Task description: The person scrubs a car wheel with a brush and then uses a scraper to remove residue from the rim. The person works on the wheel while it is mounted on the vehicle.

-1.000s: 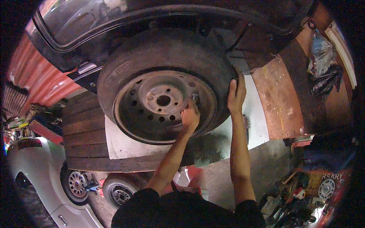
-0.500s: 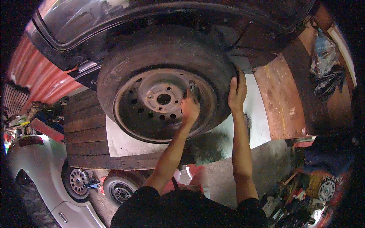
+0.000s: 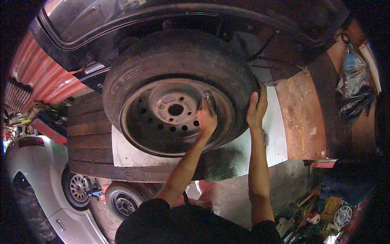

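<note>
A dark rubber tyre point(image 3: 134, 69) on a steel wheel rim point(image 3: 160, 100) leans over a white sheet point(image 3: 132, 152), its outer face toward me. Inside the rim's right part, my left hand point(image 3: 208, 120) is closed round a small dark tool point(image 3: 208, 96) with a metallic part. Most of the tool is hidden by the fingers, and its kind is unclear. My right hand point(image 3: 256, 112) lies along the tyre's right side, palm on the rubber and fingers stretched out. Behind the right forearm a dark bristly object point(image 3: 266, 137) shows on the white sheet.
Wooden planks point(image 3: 89, 138) lie under the sheet at left; a brown board point(image 3: 304, 118) is at right. Above the tyre hangs a dark car body point(image 3: 170, 18). A silver car point(image 3: 53, 175) and another wheel point(image 3: 124, 203) stand lower left. Clutter with a wheel cover point(image 3: 343, 215) fills the lower right.
My left hand has shifted slightly right within the rim, and more of the tool's metallic part shows. My right hand stays against the tyre. The whole view has moved a little.
</note>
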### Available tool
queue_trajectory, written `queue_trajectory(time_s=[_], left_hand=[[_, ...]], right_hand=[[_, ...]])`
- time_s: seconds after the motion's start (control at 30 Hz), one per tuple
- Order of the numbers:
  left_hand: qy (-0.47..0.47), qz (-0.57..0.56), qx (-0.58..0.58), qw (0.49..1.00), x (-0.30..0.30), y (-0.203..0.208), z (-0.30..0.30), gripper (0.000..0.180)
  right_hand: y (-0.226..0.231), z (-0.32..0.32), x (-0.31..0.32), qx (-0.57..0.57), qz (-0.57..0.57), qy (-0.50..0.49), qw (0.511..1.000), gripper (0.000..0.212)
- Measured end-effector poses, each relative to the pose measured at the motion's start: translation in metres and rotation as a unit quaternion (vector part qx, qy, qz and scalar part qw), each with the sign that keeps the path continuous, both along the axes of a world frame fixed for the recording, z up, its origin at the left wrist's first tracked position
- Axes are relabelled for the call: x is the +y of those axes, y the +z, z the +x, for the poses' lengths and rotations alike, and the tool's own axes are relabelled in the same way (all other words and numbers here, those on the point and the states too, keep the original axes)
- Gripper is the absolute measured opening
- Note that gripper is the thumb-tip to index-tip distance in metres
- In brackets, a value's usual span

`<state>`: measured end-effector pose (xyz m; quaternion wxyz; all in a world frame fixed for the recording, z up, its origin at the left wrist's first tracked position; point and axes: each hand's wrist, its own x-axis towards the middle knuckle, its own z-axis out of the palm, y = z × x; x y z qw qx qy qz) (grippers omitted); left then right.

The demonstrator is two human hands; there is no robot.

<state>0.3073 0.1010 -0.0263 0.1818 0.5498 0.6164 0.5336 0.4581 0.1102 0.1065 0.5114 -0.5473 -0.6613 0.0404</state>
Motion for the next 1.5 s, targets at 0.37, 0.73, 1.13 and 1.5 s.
queue_trajectory(time_s=[0.37,0.73,1.13,1.5], left_hand=[[-0.063,-0.068,0.114,0.989,-0.010,-0.016,-0.010,0.058],[-0.146,-0.255,0.145,0.945,-0.014,0.028,-0.025,0.073],[-0.144,-0.145,0.279,0.938,-0.019,-0.002,-0.037,0.054],[-0.186,-0.252,0.285,0.906,-0.021,-0.006,-0.042,0.061]], right_hand=[[-0.006,0.002,0.003,-0.005,0.010,-0.017,1.000,0.056],[0.000,-0.002,0.001,0.010,0.000,-0.010,1.000,0.057],[-0.007,-0.005,0.004,-0.010,0.040,-0.043,0.998,0.052],[-0.009,-0.006,0.005,0.008,0.022,-0.037,0.999,0.055]])
